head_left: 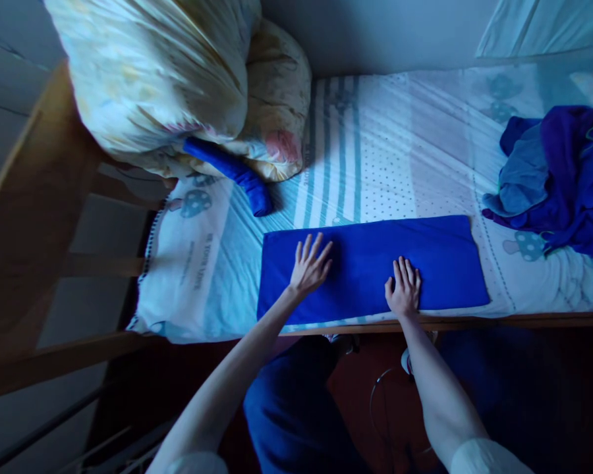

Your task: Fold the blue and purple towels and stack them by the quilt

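Note:
A blue cloth (360, 263), like a towel, lies spread flat in a long rectangle along the front edge of the bed. On its left part is my left hand (311, 266), palm down with the fingers spread. My right hand (404, 288) rests flat on the cloth right of its middle, fingers stretched forward. Neither hand grips anything. Beyond my left hand, a rolled blue cloth (232, 172) leans against the bedding.
Bulky yellowish bedding (168, 72) is piled at the back left. Crumpled blue and purple cloths (558, 178) lie at the right on the patterned bed sheet (385, 138). A wooden bed frame (34, 197) rises at the left. A cable (372, 395) is on the floor below.

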`<move>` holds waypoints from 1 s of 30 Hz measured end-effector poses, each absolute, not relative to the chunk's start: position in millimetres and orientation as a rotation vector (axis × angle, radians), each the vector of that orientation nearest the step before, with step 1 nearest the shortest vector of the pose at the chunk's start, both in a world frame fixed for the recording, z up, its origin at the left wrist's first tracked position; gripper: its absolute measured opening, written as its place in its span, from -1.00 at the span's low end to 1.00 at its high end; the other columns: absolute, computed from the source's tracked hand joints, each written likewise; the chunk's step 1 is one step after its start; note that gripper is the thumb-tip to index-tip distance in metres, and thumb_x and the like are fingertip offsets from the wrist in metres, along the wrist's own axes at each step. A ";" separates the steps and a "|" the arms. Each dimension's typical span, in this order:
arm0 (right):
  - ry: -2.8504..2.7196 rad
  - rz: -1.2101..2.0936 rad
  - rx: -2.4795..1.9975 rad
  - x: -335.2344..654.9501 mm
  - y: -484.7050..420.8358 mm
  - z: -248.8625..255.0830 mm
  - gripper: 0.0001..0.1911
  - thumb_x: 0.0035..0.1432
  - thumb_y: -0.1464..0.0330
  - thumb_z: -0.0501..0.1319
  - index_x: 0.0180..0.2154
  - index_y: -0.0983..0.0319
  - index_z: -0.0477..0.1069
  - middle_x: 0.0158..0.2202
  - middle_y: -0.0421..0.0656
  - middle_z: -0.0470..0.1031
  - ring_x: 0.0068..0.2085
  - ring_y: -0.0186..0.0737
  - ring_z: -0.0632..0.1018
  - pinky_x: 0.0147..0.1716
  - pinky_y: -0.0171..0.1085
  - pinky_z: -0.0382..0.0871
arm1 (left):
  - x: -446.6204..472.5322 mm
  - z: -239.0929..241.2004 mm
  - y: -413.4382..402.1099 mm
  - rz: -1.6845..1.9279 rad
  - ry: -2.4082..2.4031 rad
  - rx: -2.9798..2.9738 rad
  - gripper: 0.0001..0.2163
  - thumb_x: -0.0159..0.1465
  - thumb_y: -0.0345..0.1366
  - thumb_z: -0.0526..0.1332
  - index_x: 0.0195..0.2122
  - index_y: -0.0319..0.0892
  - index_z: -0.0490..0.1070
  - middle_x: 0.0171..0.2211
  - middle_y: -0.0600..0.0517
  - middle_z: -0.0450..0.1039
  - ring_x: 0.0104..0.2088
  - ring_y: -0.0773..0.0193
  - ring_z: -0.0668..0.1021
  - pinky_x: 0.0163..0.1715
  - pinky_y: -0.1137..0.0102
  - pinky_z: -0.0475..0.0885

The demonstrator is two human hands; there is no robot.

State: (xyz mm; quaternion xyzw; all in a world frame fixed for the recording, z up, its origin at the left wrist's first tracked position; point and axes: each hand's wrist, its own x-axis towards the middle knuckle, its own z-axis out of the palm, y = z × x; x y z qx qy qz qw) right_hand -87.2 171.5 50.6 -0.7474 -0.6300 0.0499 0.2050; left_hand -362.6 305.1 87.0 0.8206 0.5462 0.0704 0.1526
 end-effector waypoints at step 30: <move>-1.797 0.180 -2.112 -84.8 169.9 52.1 -0.40 0.36 0.37 -0.05 0.39 0.24 0.11 0.41 0.03 0.18 0.43 -0.03 0.13 0.38 0.14 -0.02 | -272.0 48.6 181.1 0.627 1.743 2.124 -0.41 0.27 -0.33 0.02 0.36 -0.15 0.23 0.37 -0.06 0.23 0.42 0.08 0.17 0.44 0.06 -0.03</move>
